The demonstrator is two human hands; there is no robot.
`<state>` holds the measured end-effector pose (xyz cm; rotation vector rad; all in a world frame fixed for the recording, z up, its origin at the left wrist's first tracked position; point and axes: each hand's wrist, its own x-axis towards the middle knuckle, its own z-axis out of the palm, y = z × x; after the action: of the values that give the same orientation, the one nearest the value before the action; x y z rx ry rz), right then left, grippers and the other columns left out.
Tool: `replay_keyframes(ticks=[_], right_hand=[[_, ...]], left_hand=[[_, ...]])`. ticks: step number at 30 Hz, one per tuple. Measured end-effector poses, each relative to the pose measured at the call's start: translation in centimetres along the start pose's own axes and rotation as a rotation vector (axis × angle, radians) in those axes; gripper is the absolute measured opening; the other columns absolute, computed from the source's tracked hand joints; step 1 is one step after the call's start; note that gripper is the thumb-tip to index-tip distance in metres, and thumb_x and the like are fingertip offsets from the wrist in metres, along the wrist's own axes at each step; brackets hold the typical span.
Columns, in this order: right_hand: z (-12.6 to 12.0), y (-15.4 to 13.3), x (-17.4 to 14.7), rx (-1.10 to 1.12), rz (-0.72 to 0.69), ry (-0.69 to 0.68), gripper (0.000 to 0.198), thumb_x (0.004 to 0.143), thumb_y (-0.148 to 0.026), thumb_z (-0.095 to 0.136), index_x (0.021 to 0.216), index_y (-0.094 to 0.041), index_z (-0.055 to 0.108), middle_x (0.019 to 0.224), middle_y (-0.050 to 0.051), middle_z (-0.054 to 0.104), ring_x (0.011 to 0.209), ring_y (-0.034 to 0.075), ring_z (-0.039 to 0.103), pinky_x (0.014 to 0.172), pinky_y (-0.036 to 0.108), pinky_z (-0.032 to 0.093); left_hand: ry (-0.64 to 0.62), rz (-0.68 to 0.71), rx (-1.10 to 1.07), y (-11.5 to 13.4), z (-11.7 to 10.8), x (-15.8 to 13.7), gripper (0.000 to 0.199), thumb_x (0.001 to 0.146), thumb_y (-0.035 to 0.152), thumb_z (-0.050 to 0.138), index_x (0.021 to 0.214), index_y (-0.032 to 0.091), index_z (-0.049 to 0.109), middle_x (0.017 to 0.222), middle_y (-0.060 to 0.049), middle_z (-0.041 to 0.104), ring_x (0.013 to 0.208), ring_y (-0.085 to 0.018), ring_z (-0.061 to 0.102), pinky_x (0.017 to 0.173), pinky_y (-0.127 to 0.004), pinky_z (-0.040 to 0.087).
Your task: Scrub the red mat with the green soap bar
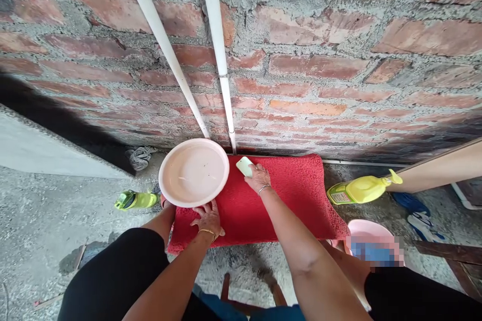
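A red, thick-piled mat [259, 205] lies spread in front of me over a low support. My right hand [258, 178] is closed on the near end of what looks like a pale green scrub brush [245, 166], held on the mat's far part; its underside is hidden. My left hand [208, 219] rests with fingers spread on the mat's left part, fingertips close to the rim of a pale pink basin [165, 193]. Water appears to be in the basin, which overlaps the mat's far left corner. A bracelet circles each wrist.
A brick wall [301, 65] with two white pipes [218, 25] rises behind the mat. Left stands a green bottle [137, 200]; right, a yellow pump bottle [357, 190] and a pink tub [371, 228] with blurred blue contents. A grey cloth [139, 157] lies near the wall.
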<state>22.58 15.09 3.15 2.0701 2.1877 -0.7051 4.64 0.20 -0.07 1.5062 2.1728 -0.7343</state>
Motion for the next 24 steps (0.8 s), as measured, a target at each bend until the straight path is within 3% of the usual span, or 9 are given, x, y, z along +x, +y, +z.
replay_keyframes(ticks=[3,7,10,12,14,17,19,21,24], right_hand=[[-1.5,4.6,-0.6,0.026,0.146,0.046,0.060,0.077,-0.045,0.062,0.134,-0.029,0.051,0.125,0.008,0.051,0.110,0.021,0.055,0.098,0.032,0.040],[-4.1,13.3,-2.4,0.171,0.566,0.112,0.066,0.078,-0.050,0.061,0.138,-0.027,0.046,0.127,0.010,0.050,0.107,0.022,0.059,0.095,0.034,0.043],[-4.5,15.9,-3.6,0.218,0.723,0.179,0.067,0.078,-0.051,0.060,0.137,-0.022,0.046,0.126,0.014,0.050,0.108,0.024,0.059,0.095,0.036,0.044],[-3.7,14.5,-3.9,0.210,0.646,0.217,0.065,0.078,-0.049,0.061,0.134,-0.020,0.048,0.124,0.014,0.051,0.107,0.023,0.058,0.097,0.034,0.043],[-2.2,11.0,-3.8,0.191,0.465,0.214,0.062,0.078,-0.047,0.061,0.132,-0.020,0.050,0.122,0.012,0.052,0.106,0.020,0.058,0.098,0.031,0.042],[0.1,4.9,-3.2,0.129,0.167,0.115,0.057,0.078,-0.045,0.062,0.130,-0.026,0.053,0.121,0.007,0.054,0.104,0.018,0.057,0.097,0.030,0.041],[0.9,2.6,-3.0,0.067,0.054,0.049,0.055,0.077,-0.045,0.062,0.129,-0.029,0.054,0.120,0.006,0.054,0.105,0.019,0.057,0.096,0.031,0.040],[0.9,2.7,-3.1,0.018,0.034,0.034,0.054,0.077,-0.045,0.062,0.129,-0.030,0.055,0.120,0.006,0.054,0.106,0.020,0.056,0.096,0.032,0.040],[-0.3,7.4,-4.0,0.002,0.162,0.072,0.054,0.078,-0.045,0.062,0.130,-0.029,0.054,0.120,0.006,0.054,0.105,0.019,0.057,0.095,0.031,0.041]], left_hand=[[-0.039,-0.005,-0.007,0.1,-0.4,-0.1,0.134,0.044,0.034,0.088,0.155,0.029,0.014,0.156,-0.023,0.024,0.138,-0.056,0.018,0.084,-0.068,0.046],[-0.053,-0.007,-0.005,0.1,-1.0,-0.4,0.136,0.044,0.035,0.089,0.155,0.028,0.012,0.156,-0.024,0.021,0.139,-0.056,0.015,0.086,-0.069,0.045],[-0.050,-0.001,-0.012,0.0,-1.0,-0.5,0.136,0.044,0.035,0.089,0.155,0.028,0.012,0.156,-0.025,0.020,0.139,-0.057,0.015,0.086,-0.069,0.045],[-0.045,0.003,-0.013,0.0,-0.8,-0.4,0.136,0.043,0.035,0.089,0.155,0.028,0.012,0.156,-0.025,0.020,0.139,-0.057,0.015,0.085,-0.069,0.045],[-0.043,-0.001,-0.011,0.0,-0.5,-0.1,0.137,0.042,0.036,0.089,0.155,0.028,0.012,0.156,-0.026,0.020,0.138,-0.058,0.016,0.085,-0.070,0.045],[-0.038,-0.010,-0.005,0.0,-0.2,0.1,0.138,0.042,0.036,0.089,0.155,0.027,0.011,0.156,-0.026,0.019,0.138,-0.058,0.015,0.084,-0.071,0.044],[-0.036,-0.014,0.003,0.1,-0.2,0.2,0.138,0.043,0.036,0.089,0.156,0.026,0.010,0.156,-0.026,0.019,0.138,-0.058,0.014,0.084,-0.071,0.044],[-0.043,-0.015,0.009,0.1,-0.3,0.2,0.138,0.044,0.035,0.088,0.156,0.025,0.008,0.156,-0.027,0.019,0.139,-0.057,0.014,0.085,-0.071,0.045],[-0.064,-0.010,0.006,0.1,-0.4,0.2,0.139,0.043,0.036,0.088,0.156,0.025,0.007,0.156,-0.028,0.017,0.139,-0.057,0.014,0.085,-0.070,0.045]])
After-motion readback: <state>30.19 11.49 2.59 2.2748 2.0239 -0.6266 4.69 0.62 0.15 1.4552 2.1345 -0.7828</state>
